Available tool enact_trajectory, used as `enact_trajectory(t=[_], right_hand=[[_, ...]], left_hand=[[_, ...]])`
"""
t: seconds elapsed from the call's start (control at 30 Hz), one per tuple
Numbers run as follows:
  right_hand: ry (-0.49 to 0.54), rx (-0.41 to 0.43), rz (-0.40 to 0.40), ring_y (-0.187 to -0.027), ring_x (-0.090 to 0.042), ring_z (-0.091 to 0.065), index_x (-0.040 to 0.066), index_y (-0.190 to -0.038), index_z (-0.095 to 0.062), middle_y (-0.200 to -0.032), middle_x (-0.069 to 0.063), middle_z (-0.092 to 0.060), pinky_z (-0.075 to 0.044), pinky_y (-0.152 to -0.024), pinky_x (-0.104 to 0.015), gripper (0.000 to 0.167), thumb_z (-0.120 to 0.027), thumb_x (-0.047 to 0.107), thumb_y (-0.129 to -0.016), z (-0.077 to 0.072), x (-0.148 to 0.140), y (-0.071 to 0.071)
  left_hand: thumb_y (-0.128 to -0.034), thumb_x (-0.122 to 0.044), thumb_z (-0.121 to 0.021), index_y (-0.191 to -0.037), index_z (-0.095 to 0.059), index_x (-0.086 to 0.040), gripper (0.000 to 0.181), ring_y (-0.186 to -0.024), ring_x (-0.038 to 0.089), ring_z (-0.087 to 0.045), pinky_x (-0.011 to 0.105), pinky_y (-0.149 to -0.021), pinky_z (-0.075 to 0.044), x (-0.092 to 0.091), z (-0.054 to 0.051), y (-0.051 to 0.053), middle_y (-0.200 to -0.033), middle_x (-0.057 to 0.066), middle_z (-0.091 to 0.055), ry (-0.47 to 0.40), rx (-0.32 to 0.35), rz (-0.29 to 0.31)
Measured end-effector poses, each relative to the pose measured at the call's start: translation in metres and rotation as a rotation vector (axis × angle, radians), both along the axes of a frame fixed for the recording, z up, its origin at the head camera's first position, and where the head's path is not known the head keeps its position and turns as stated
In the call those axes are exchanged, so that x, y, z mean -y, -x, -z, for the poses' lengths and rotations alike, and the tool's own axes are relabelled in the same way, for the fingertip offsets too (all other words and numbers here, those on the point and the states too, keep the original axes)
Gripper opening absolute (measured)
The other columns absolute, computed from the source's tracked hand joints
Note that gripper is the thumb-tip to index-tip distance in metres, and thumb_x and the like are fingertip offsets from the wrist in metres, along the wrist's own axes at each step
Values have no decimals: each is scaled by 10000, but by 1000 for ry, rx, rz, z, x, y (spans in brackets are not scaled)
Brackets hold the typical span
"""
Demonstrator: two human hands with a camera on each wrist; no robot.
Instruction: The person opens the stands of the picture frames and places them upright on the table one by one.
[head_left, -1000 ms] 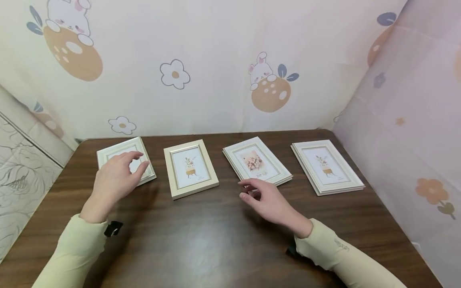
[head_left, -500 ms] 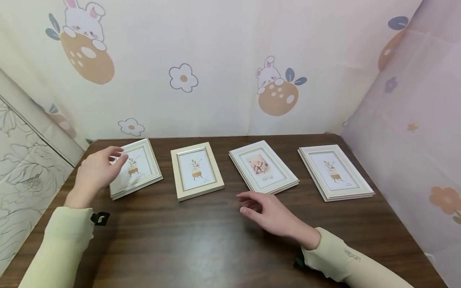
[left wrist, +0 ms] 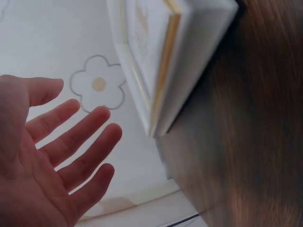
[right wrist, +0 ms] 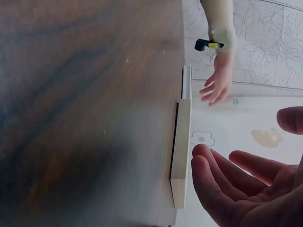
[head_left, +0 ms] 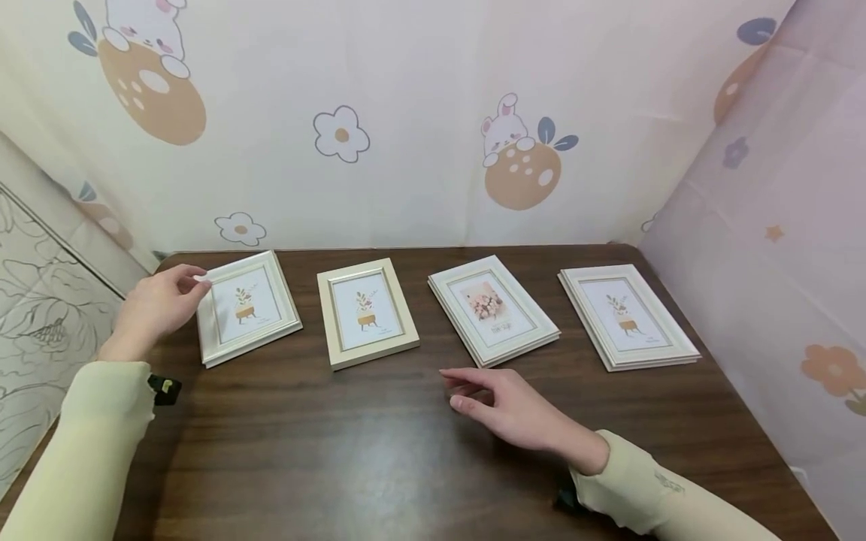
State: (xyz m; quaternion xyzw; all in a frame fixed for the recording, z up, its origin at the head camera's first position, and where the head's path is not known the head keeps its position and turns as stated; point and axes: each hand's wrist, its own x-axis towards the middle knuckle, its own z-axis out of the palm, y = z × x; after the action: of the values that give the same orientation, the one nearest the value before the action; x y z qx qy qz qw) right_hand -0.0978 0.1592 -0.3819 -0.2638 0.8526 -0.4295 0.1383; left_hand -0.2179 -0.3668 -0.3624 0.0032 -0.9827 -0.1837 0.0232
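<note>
"Along the back of the brown table (head_left: 325, 466), what is set out?"

"A row, all lying flat and face up. At the person's left is the silvery white frame (head_left: 247, 304), next the cream frame (head_left: 367, 314), then the white frame with pink flowers (head_left: 494, 312), and at the far right another white frame (head_left: 628, 317). Bare wood shows between each and its neighbour."

"Where is the left hand (head_left: 155, 306)?"

"At the upper left corner of the silvery white frame, its thumb and fingertips overlapping that corner as seen from the head. The left wrist view shows the fingers loosely spread, with nothing in them."

"Touching it?"

"I can't be sure; both angles are poor for judging depth there."

"And the right hand (head_left: 517, 413)?"

"Held over the table just in front of the white frame with pink flowers. The fingers are relaxed and slightly bent, the thumb apart from them, and it has hold of nothing."

"What else is around?"

"Pale yellow sleeves (head_left: 88, 458), a black wrist device (head_left: 165, 389) by the left cuff, and behind the table a wall covering (head_left: 413, 195) printed with rabbits and flowers."
</note>
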Motion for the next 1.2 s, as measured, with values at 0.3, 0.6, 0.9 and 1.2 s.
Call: enact_trajectory(t=[0.3, 0.6, 0.9, 1.2], right_hand=[[15, 7, -26, -1019, -80, -649, 35, -1367, -587, -1226, -58, -679, -535, -898, -323, 458, -597, 324, -1012, -4, 1, -5], [18, 31, -60, -1012, -79, -645, 47, -1356, -599, -1215, -46, -683, -539, -880, -307, 413, -604, 275, -1011, -7, 2, -17], [36, 25, -97, -1021, -76, -651, 48, -1357, -598, -1229, -55, -677, -546, -869, -304, 393, -615, 217, -1002, -7, 3, -23], [3, -8, -85, -994, -63, -645, 77, -1317, -632, -1215, -34, -680, -552, -831, -317, 389, -597, 317, -1013, -4, 0, -17]], left_hand=[[-1038, -467, -389, -1325, -553, -49, 533, -1066, 500, -542, 617, -747, -420, 14, 4, 14, -1234, 281, -596, -29, -7, -46], [-1039, -432, -427, -1307, -556, -14, 513, -1029, 489, -558, 591, -726, -432, 35, 14, 23, -1213, 290, -604, -14, 34, -52], [-1037, -434, -462, -1339, -470, 77, 593, -1010, 508, -577, 611, -777, -456, 53, 24, 29, -1173, 350, -592, -42, 147, -5], [-1024, -400, -524, -1384, -375, 142, 668, -883, 344, -689, 631, -905, -426, 58, 28, 42, -995, 237, -704, -170, 257, -10]])
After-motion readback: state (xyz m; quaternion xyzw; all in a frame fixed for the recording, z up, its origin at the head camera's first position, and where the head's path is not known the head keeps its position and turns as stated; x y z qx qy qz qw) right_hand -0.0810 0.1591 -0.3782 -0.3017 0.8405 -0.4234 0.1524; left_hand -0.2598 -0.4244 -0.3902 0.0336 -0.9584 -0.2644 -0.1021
